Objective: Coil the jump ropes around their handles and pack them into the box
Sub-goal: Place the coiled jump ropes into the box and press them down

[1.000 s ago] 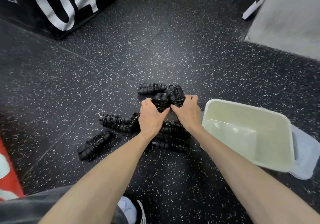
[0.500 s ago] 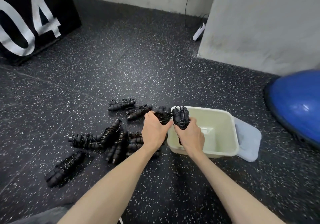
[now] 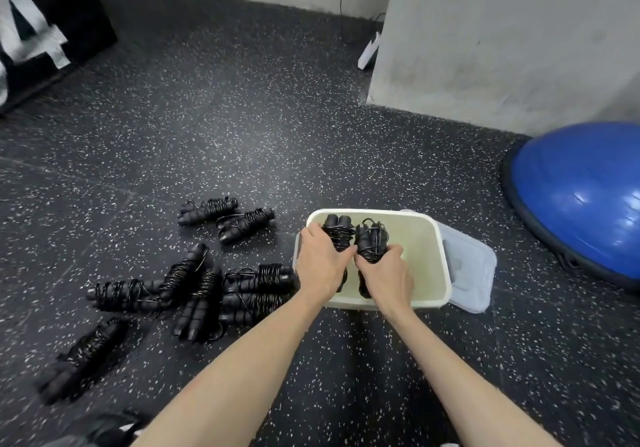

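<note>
Person, head view.
- Left hand (image 3: 320, 264): bare; no glove, ring or watch showing.
- Right hand (image 3: 388, 275): bare; no glove, ring or watch showing.
- Left forearm (image 3: 242, 370): bare to the frame's bottom edge; no sleeve in view.
- Right forearm (image 3: 460, 370): bare to the frame's bottom edge; no sleeve in view.
- Clothing (image 3: 100, 432): a blurred patch of dark grey fabric with a small white edge at bottom left; kind of garment cannot be told.

A single head-worn wide-angle camera looks forward and steeply down along both forearms, close over the box (image 3: 441, 259) on the speckled floor (image 3: 242, 135).
</note>
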